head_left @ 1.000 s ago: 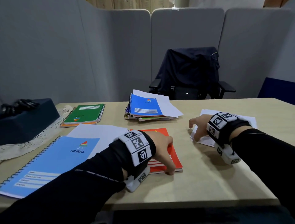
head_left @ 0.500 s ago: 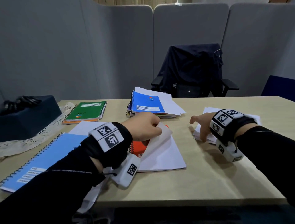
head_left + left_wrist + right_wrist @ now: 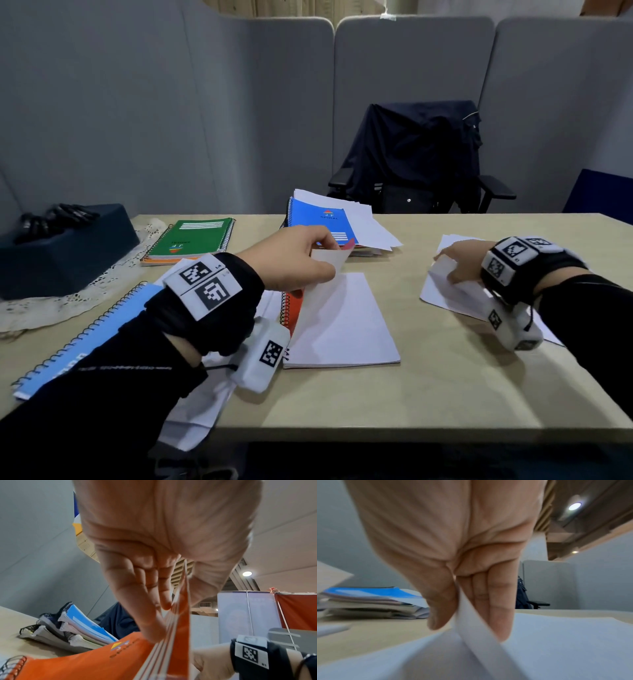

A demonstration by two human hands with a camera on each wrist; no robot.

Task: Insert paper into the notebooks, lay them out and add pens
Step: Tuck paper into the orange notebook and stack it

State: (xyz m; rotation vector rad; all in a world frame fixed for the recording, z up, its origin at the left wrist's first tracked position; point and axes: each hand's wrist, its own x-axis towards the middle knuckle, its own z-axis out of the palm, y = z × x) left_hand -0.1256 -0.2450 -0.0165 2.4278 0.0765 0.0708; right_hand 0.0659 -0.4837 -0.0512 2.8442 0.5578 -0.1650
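Orange notebook (image 3: 295, 305) cover pinched up by left hand (image 3: 291, 260), white pages bared | right hand (image 3: 457, 258) pinching top sheet (image 3: 445, 270) off paper pile (image 3: 442, 294) | dark blue box (image 3: 65, 246) holds black pens (image 3: 58, 217), far left on table (image 3: 428, 387)

My left hand (image 3: 154, 561) pinched the raised orange cover (image 3: 180, 615) of the spiral notebook (image 3: 85, 666) between thumb and fingers (image 3: 145, 608). To the far left lay a stack of notebooks (image 3: 72, 628); my right wrist band (image 3: 248, 653) showed lower right.
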